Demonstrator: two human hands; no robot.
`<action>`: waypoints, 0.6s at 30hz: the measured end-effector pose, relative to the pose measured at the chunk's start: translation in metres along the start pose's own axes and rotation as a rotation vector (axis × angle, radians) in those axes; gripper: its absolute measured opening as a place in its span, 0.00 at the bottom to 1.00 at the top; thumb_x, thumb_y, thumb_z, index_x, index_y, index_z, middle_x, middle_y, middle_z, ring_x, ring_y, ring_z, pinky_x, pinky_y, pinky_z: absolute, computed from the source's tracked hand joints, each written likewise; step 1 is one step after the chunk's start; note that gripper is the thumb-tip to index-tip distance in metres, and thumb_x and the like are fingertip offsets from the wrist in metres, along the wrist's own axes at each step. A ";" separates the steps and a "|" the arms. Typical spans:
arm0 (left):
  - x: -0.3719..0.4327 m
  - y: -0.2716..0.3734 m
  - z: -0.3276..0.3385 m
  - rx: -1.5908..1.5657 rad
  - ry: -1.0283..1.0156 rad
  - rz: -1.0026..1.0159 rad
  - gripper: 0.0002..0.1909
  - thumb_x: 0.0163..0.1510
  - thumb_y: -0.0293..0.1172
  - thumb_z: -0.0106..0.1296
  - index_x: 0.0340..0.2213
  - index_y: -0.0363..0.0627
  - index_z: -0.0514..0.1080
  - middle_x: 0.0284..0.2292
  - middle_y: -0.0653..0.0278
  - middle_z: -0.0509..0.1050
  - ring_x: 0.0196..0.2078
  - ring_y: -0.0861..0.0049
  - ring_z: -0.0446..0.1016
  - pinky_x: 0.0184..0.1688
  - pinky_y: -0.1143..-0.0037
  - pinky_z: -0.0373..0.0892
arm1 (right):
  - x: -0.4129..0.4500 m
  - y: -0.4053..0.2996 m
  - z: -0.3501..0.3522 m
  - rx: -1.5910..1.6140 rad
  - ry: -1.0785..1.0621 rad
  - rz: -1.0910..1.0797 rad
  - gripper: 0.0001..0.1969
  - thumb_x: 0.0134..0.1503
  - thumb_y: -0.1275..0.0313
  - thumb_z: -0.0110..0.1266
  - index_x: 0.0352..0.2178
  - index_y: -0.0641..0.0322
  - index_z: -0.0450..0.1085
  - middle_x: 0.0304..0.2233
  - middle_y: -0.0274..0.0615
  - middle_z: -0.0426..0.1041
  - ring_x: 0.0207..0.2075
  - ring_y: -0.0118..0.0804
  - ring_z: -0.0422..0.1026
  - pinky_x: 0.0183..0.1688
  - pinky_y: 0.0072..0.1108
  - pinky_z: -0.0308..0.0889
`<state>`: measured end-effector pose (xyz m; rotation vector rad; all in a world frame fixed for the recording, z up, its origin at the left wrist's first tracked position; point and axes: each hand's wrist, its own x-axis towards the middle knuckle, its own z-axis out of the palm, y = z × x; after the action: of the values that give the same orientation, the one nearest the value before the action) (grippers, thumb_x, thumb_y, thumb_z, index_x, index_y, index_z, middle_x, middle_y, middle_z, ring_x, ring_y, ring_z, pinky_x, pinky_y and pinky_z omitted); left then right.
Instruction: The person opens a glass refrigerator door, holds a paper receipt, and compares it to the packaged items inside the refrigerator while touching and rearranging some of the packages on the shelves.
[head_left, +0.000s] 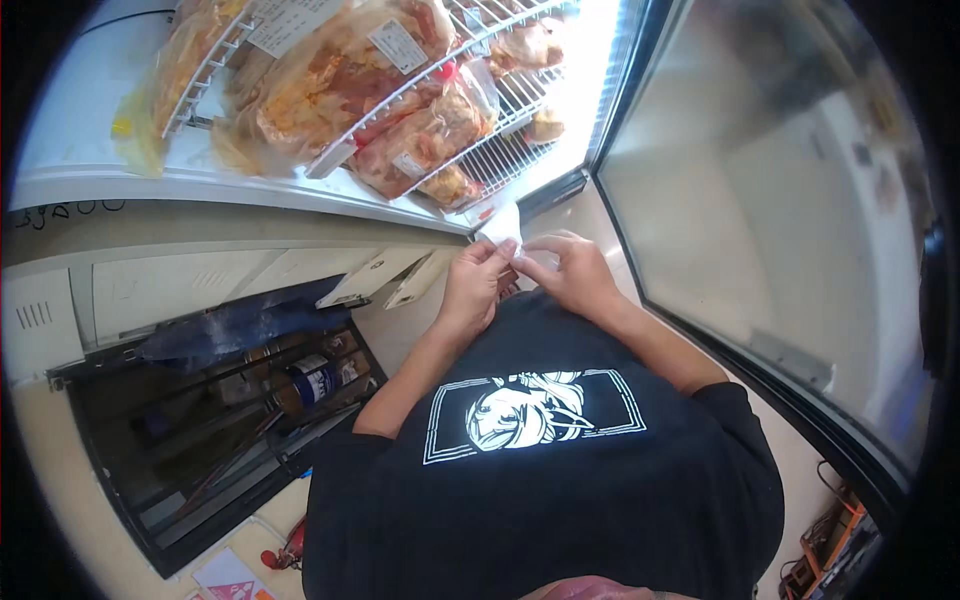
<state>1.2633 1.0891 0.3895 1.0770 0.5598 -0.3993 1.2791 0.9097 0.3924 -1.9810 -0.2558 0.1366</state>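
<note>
Both hands meet at chest height, just below the lit refrigerated cabinet's lower edge. My left hand pinches a small white sheet, which looks like paper or thin plastic, between thumb and fingers. From the other side, my right hand has its thumb and fingertips at the lower corner of that sheet; its grip there is partly hidden. Inside the cabinet, a large clear bag of raw meat bears a white label. Below it lies a smaller bagged piece of meat, also labelled.
White wire racks divide the cabinet. Its glass door stands open at the right. At the lower left is a black metal frame with a blue-labelled jar behind its bars. An orange rack stands at the lower right.
</note>
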 end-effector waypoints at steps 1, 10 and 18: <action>0.000 -0.003 -0.001 0.031 0.015 0.044 0.08 0.60 0.34 0.57 0.32 0.43 0.74 0.27 0.67 0.76 0.24 0.83 0.72 0.26 0.83 0.66 | -0.003 0.009 0.009 -0.080 0.075 -0.127 0.16 0.53 0.60 0.64 0.38 0.60 0.80 0.35 0.49 0.79 0.30 0.42 0.77 0.32 0.27 0.71; -0.006 -0.010 -0.036 0.085 0.019 -0.015 0.08 0.59 0.30 0.58 0.35 0.38 0.73 0.33 0.62 0.77 0.33 0.78 0.76 0.37 0.77 0.72 | -0.004 -0.002 0.033 0.002 -0.208 0.166 0.15 0.52 0.61 0.61 0.34 0.63 0.79 0.31 0.54 0.78 0.35 0.54 0.78 0.40 0.36 0.71; -0.020 -0.003 -0.069 0.094 0.000 -0.193 0.12 0.61 0.36 0.55 0.42 0.41 0.73 0.38 0.66 0.77 0.42 0.79 0.75 0.48 0.73 0.72 | -0.008 -0.012 0.064 0.028 -0.188 0.082 0.13 0.53 0.64 0.59 0.36 0.63 0.78 0.31 0.55 0.78 0.34 0.56 0.77 0.39 0.36 0.71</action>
<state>1.2296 1.1504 0.3748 1.1165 0.6524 -0.5993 1.2564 0.9691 0.3772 -1.9529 -0.2915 0.3785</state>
